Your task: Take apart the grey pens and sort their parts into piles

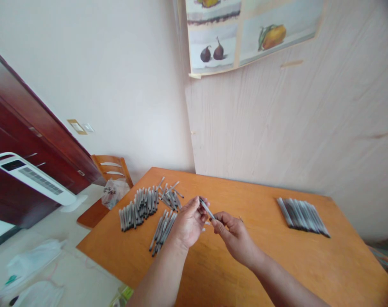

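Note:
Over the middle of the wooden table, both my hands hold one slim pen [207, 209] with a dark end and a pale grey barrel. My left hand [189, 221] pinches its dark upper end between thumb and fingers. Farther down the barrel, my right hand [232, 234] grips the lower end, also pinched. Beside my left hand lies a loose pile of similar pens [163, 228], and a larger heap of pens [139, 208] spreads to its left. A smaller scattered group of pens [170, 196] rests behind. Small pale pieces on the table are partly hidden by my hands.
A row of pens [302, 216] lies on the right of the table [254, 273]. Beyond the left edge stand a wooden chair [112, 164] with a plastic bag [115, 192] and a white tower fan [40, 179]. Plastic bags [34, 260] lie on the floor. Walls border the back.

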A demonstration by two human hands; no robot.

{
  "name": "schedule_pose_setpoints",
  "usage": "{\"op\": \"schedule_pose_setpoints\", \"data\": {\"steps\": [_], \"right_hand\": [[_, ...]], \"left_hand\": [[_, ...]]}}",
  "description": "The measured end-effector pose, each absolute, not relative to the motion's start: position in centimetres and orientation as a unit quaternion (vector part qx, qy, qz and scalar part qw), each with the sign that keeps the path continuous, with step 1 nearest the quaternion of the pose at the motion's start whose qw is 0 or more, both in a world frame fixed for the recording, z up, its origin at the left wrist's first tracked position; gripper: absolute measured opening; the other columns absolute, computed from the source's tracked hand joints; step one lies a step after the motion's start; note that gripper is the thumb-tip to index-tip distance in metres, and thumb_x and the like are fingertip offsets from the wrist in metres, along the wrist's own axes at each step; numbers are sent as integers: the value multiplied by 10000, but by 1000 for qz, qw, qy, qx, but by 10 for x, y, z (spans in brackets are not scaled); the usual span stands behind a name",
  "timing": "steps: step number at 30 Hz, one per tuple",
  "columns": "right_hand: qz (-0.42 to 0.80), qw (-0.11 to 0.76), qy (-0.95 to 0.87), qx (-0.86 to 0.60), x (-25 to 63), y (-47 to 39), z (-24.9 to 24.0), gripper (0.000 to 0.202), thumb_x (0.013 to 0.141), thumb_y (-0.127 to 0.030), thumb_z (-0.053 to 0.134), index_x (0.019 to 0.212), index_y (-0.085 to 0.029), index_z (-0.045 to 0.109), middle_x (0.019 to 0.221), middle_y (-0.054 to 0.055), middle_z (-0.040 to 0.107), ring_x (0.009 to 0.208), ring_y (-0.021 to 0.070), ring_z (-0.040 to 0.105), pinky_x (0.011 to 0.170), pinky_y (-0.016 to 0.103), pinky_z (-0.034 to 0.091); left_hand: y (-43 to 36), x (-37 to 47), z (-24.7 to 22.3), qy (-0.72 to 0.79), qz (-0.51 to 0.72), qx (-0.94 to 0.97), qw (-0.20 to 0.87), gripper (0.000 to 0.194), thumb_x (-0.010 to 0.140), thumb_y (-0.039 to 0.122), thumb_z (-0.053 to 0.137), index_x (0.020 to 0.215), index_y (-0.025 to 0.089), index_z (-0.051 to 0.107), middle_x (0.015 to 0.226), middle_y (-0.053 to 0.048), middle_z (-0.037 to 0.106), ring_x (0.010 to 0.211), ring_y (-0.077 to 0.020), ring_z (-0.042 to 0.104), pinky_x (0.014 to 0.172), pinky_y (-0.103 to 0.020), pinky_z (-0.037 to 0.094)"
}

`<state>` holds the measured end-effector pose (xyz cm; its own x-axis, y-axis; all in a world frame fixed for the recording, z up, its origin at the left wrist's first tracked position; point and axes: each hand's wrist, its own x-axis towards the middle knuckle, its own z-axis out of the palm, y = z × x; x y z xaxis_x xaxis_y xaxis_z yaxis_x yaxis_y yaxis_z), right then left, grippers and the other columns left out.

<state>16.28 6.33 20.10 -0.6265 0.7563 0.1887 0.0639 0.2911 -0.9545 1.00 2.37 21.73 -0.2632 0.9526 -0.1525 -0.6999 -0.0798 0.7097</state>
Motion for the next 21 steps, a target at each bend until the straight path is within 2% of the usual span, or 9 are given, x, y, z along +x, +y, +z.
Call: {"op": "schedule_pose_setpoints", "data": {"steps": [12,18,21], "right_hand": [[533,326,-727,-285,161,60,194,277,929,-392,473,761,-184,545,668,-20,526,630,110,471,600,236,375],[532,322,-727,-290,163,58,193,309,932,-430,450,768,-188,549,675,-4,529,640,124,477,602,241,384],[522,327,-729,-300,163,60,193,313,926,-440,452,770,-190,558,661,-8,521,623,123,462,584,242,377]], "left_hand": [[26,9,224,345,705,139,604,148,801,273,672,819,128,651,800,-35,605,633,-67,489,581,-198,410],[27,10,224,357,694,157,605,192,784,328,694,792,144,637,776,-14,589,619,-59,495,616,-204,429],[26,10,223,364,697,189,588,207,799,350,681,857,153,652,800,-22,612,645,-69,518,651,-217,440]]}}
